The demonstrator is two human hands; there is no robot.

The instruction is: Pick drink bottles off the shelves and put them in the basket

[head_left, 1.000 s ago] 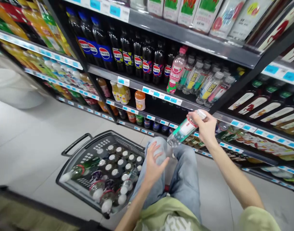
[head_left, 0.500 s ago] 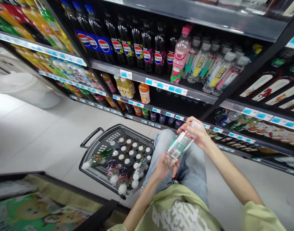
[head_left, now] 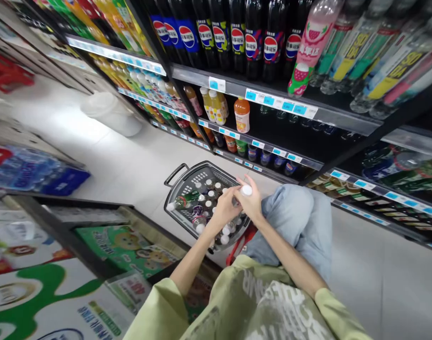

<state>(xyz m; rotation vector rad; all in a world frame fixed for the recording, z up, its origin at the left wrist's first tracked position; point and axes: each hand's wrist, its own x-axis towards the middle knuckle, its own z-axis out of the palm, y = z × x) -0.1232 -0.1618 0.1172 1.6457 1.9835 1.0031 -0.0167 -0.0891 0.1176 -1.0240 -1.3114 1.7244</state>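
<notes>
My right hand [head_left: 251, 203] grips a clear plastic bottle by its neck, and its white cap [head_left: 246, 190] shows above the fingers. My left hand [head_left: 225, 208] is wrapped round the bottle's lower part. Both hands hover over the right side of a dark grey shopping basket [head_left: 187, 182] on the floor. The basket holds several white-capped bottles [head_left: 210, 193], most upright, with a green one [head_left: 182, 201] lying on its side. My knees in light jeans [head_left: 297, 217] are just right of the basket.
Dark shelves on the right carry cola bottles [head_left: 237, 35], a pink strawberry bottle [head_left: 309, 45], clear soda bottles [head_left: 378, 56] and small orange juice bottles [head_left: 241, 114]. A low shelf with printed cartons [head_left: 123, 241] stands at the left. A pale floor aisle [head_left: 123, 160] runs ahead.
The bottle came down from shelf height in my right hand, my left hand took hold of it too, and both moved left over the basket. My view swung left and down.
</notes>
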